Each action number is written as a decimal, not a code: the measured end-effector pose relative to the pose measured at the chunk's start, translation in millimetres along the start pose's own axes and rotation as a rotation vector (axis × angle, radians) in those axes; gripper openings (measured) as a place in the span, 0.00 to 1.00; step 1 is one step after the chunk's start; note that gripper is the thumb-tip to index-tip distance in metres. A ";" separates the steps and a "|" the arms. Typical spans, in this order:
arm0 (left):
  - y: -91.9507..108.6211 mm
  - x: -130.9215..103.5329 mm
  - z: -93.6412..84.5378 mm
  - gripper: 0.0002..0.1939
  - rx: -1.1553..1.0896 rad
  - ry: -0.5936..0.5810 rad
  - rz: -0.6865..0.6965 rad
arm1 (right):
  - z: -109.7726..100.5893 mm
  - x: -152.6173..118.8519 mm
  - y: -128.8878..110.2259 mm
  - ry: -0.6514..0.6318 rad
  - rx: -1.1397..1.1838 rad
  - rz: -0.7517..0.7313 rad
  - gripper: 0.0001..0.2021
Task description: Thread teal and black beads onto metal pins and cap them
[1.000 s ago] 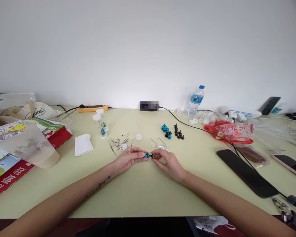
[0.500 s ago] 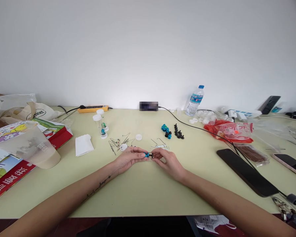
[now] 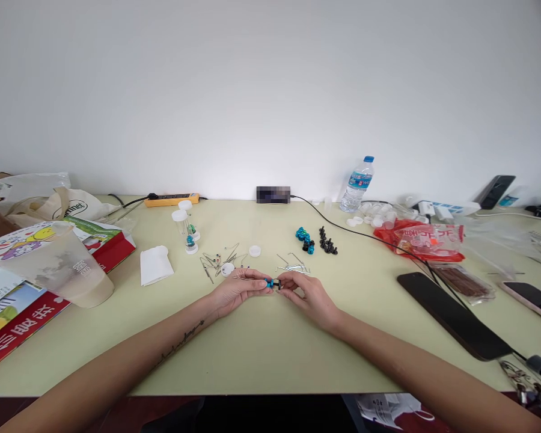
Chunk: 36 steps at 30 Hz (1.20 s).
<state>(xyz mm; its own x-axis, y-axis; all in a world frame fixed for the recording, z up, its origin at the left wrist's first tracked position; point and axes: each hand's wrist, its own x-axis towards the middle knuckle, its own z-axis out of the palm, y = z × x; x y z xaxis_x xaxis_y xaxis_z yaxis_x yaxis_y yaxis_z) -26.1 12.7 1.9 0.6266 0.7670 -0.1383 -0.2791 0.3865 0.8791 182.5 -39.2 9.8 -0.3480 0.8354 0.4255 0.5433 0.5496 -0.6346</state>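
My left hand (image 3: 241, 290) is closed in a pinch on a small blue part (image 3: 268, 283), and a thin metal rod pokes out along its fingers. A small black flanged piece (image 3: 276, 284) joins the blue part end to end. My right hand (image 3: 307, 296) pinches that black piece at its flange. Beyond the hands lie thin metal pins (image 3: 216, 260), a round white cap (image 3: 228, 269) and bent metal rods (image 3: 294, 264). Farther back are a cluster of blue parts (image 3: 303, 236) and a group of black flanged pieces (image 3: 328, 242).
Two clear tubes with white caps (image 3: 184, 231) stand at left near folded white paper (image 3: 156, 265) and a plastic cup (image 3: 88, 279). To the right are a water bottle (image 3: 357, 185), red packaging (image 3: 419, 237), a black phone-like slab (image 3: 453, 314) and a cable (image 3: 342, 226).
Both hands keep their pinch on the joined blue and black pieces. The view has shifted very slightly, and a little more of the black piece's shaft shows.
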 end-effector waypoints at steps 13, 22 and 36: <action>0.4 -0.5 1.1 0.13 -0.002 0.005 0.004 | -0.8 0.0 -1.5 -0.023 -0.002 0.017 0.08; 0.5 -0.5 0.6 0.13 -0.001 0.005 -0.004 | -0.8 -0.8 -1.7 -0.027 -0.004 0.025 0.07; 1.2 -0.5 0.5 0.13 -0.009 0.001 -0.004 | -0.6 -0.8 -1.3 -0.042 -0.007 0.038 0.08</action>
<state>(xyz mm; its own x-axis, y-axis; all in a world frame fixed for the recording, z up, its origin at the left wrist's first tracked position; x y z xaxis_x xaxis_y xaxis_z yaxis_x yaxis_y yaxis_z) -26.4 12.5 3.2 0.6272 0.7658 -0.1417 -0.2836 0.3940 0.8743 182.6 -40.5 10.7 -0.3590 0.8553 0.3736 0.5617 0.5177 -0.6453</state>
